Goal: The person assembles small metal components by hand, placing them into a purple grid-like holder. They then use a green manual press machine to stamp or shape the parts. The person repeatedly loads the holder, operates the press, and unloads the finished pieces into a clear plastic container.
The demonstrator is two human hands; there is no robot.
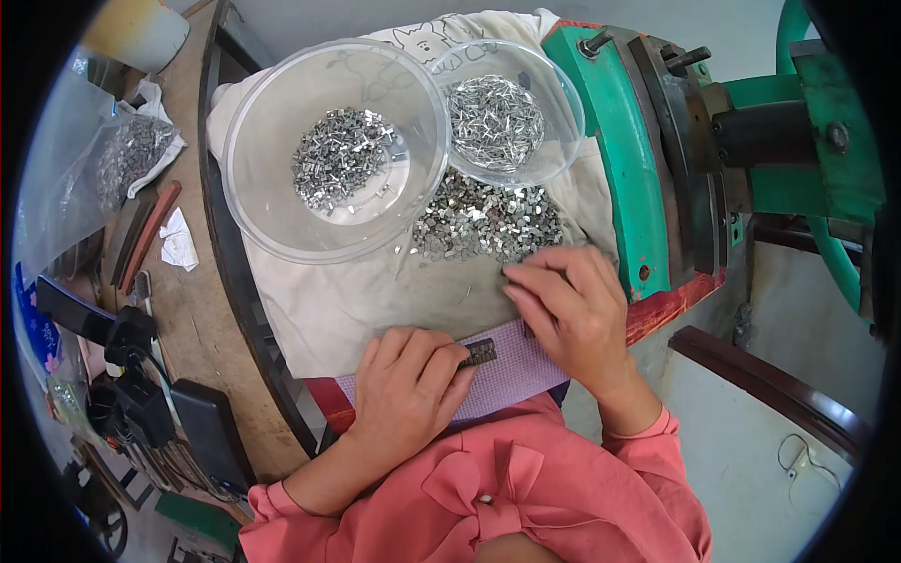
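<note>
My left hand (405,385) is closed round a small dark metal block (480,352) with notches along its top, and its right end sticks out past the fingers. My right hand (574,314) is at the near right edge of a loose pile of small grey metal pieces (483,220). Thumb and forefinger are drawn together there; what they pinch, if anything, is too small to make out. Behind the pile stands a clear bowl (569,150) of thin shiny metal pins (496,122). A larger clear tub (246,202) to its left holds short metal pieces (340,159).
A green machine with dark jaws (610,159) borders the work on the right. Pale cloth (310,310) and a purple mat (511,366) cover the surface. On the left, a wooden bench (211,347) carries a plastic bag of metal pieces (131,155), a red-brown bar (150,235) and a black box (211,432).
</note>
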